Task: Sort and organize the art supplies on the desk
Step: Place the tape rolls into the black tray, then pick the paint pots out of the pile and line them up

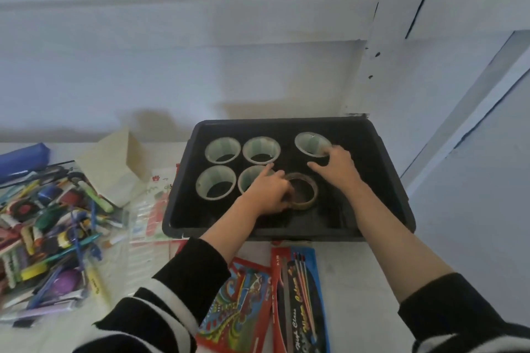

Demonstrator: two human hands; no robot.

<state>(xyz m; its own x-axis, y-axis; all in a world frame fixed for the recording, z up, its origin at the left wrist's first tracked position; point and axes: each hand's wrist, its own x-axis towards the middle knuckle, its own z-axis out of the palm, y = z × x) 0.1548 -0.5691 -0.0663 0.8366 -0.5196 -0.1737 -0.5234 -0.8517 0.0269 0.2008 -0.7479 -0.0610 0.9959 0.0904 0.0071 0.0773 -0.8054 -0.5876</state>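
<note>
**Tape rolls in tray, both hands engaged**

The brown translucent tape roll [301, 191] lies flat in the near middle of the black plastic tray [315, 231]. The left hand [269, 192] grips its left rim with curled fingers, forefinger stretched out. The right hand [336, 165] is spread, fingertips resting against the clear tape roll [312, 144] at the far right. Four more clear tape rolls [222, 143] stand in the left half. The tray sits on the white tabletop [358, 281]. A heap of pens and markers [48, 223] lies to the left, and colour pencil packets [301, 295] lie nearer.
</note>
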